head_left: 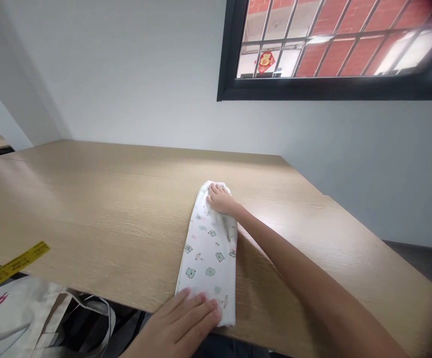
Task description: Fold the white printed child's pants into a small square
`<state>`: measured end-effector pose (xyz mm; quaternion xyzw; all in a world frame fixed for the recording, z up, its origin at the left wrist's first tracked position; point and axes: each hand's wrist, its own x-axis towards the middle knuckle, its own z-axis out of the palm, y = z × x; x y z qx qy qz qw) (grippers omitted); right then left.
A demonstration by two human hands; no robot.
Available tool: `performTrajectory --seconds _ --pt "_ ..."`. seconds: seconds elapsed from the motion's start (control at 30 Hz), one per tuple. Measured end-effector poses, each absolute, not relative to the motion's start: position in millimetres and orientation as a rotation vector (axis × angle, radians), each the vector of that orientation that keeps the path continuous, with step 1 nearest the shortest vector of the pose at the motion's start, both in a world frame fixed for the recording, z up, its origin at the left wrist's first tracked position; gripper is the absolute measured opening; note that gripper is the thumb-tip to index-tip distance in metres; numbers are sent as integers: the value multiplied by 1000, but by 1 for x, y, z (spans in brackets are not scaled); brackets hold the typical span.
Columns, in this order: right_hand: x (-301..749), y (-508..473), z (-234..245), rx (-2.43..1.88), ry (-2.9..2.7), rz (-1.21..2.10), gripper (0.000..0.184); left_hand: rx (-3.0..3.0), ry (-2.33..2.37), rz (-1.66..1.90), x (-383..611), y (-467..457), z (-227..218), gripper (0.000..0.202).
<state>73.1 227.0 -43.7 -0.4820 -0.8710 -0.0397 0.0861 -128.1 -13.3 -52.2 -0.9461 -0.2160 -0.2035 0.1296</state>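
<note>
A white cloth garment printed with small green and pink animal figures lies folded into a long narrow strip on the wooden table. Its near end reaches close to the table's front edge. My left hand rests flat on that near end, fingers stretched out. At the far end, where the edge looks gathered, my right hand lies on the cloth with its fingers extended. Neither hand grips the fabric. What kind of garment it is cannot be made out from its folded shape.
The light wood table stretches to the wall at the back. A yellow printed strip crosses its front left edge. Below hangs a cream tote bag with red lettering. A dark-framed window is at upper right.
</note>
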Motion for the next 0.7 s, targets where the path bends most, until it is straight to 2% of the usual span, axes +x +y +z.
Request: performTrajectory --seconds 0.1,0.2,0.23,0.3,0.33,0.47,0.7 --pt "72 180 -26 -1215 -2817 -31 24 -2754 -757 -689 -140 -10 -43 30" --pt "72 104 -16 -927 -2965 28 17 -2732 -858 -788 -148 -10 -47 26" --pt "73 77 -17 -870 -2971 41 18 -2721 -852 -829 -149 -11 -50 26" --pt "75 29 -27 -858 -2821 29 42 -2713 -824 -930 -148 -13 -56 24" --pt "76 12 -34 -789 -2792 -10 47 -2738 -821 -963 -147 -14 -57 22" --pt "80 -14 -55 -684 -2646 -199 33 -2939 -878 -960 -146 -9 -49 18" --pt "84 -13 -30 -923 -2659 342 13 -3237 -1355 -903 -158 -9 -22 11"
